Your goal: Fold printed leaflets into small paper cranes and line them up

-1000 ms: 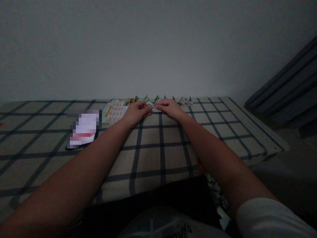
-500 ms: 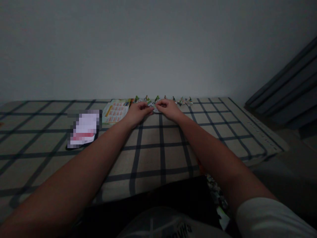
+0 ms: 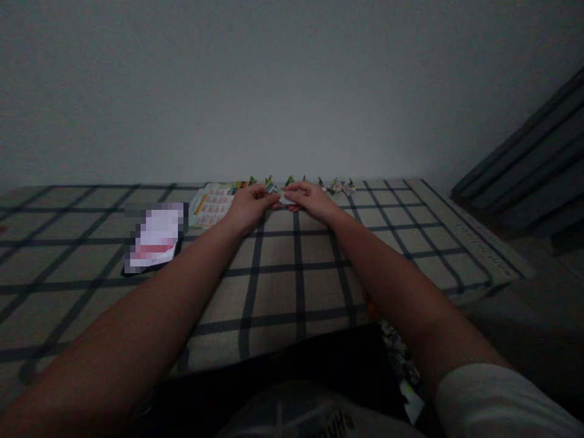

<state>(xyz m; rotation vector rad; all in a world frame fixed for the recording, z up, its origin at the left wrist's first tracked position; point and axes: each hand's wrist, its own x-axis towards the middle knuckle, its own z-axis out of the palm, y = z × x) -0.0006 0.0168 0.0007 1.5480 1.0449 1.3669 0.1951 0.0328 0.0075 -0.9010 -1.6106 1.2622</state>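
Observation:
Both arms reach toward the far edge of a checked tablecloth. Between my left hand [image 3: 252,205] and my right hand [image 3: 310,201] is a small piece of printed paper [image 3: 286,199], pinched by the fingers of each hand. Its exact shape is partly hidden by the fingers. Just behind the hands, a row of small folded paper pieces [image 3: 334,185] stands along the wall, with pointed tips and green and white print. Left of my left hand lies a stack of printed leaflets [image 3: 212,204], partly covered by that hand.
A phone [image 3: 157,237] with a lit, blurred screen lies at left on the checked tablecloth [image 3: 274,286]. A pale wall [image 3: 292,91] rises behind the table. Grey curtains [image 3: 533,158] hang at right. Near my lap, at lower right, are more printed paper scraps [image 3: 401,365].
My fingers have shifted slightly around the paper, and a pale face of it now shows by my right fingertips. The phone and the folded row have stayed in place.

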